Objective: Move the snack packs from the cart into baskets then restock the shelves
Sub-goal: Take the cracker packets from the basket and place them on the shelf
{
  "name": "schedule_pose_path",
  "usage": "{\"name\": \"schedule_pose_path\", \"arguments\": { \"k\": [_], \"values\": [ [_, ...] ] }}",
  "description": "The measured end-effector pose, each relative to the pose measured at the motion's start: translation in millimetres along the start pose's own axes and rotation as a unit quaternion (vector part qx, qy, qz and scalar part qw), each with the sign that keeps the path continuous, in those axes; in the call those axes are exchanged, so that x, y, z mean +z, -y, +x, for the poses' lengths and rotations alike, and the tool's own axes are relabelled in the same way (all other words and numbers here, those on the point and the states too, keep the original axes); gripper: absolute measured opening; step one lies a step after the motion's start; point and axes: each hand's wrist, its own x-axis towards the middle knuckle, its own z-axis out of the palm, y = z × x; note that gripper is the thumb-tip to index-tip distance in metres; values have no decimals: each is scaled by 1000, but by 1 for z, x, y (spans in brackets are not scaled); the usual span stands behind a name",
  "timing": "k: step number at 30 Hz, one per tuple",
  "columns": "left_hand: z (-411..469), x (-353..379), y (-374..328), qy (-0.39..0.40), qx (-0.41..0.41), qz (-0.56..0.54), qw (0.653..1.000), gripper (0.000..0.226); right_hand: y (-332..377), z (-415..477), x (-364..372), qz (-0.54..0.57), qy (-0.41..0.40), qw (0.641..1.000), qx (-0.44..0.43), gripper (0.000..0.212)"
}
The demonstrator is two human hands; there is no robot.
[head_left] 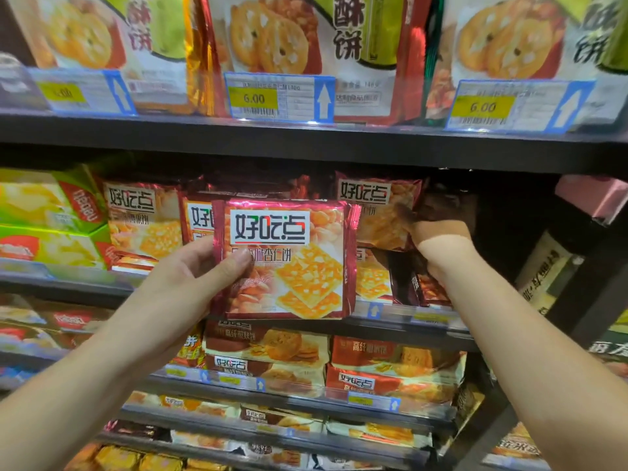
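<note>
My left hand [200, 270] grips a red snack pack [292, 263] of almond biscuits by its left edge, thumb on the front, and holds it upright in front of the middle shelf [407, 317]. My right hand [438, 229] reaches into the shaded right part of that shelf and holds the edge of an upright red pack [377, 212] standing there. More packs of the same kind [142, 222] stand on the shelf to the left, behind the held pack. Neither a cart nor a basket is in view.
The upper shelf [306, 137] carries large biscuit bags [306, 39] and price tags reading 6.00 [255, 98]. Green boxes [44, 215] fill the middle shelf's left end. Lower shelves hold brown and red packs [390, 368]. A dark upright post [577, 300] borders the right side.
</note>
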Motion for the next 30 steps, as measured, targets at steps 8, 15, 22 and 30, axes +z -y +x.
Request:
{"name": "schedule_pose_path", "arguments": {
  "k": [8,15,22,30],
  "values": [
    [-2,-6,-4,5,-1,1,1000,33,-7,12,9,-139,28,990,-4,29],
    [-3,-7,-2,9,3,-4,1000,32,1,6,17,-235,37,965,-106,30],
    [-2,-3,1,20,17,-4,1000,30,-7,18,17,-335,24,930,-146,42],
    [-4,7,0,14,6,12,1000,31,-10,14,12,-297,13,950,-92,32]
  ]
}}
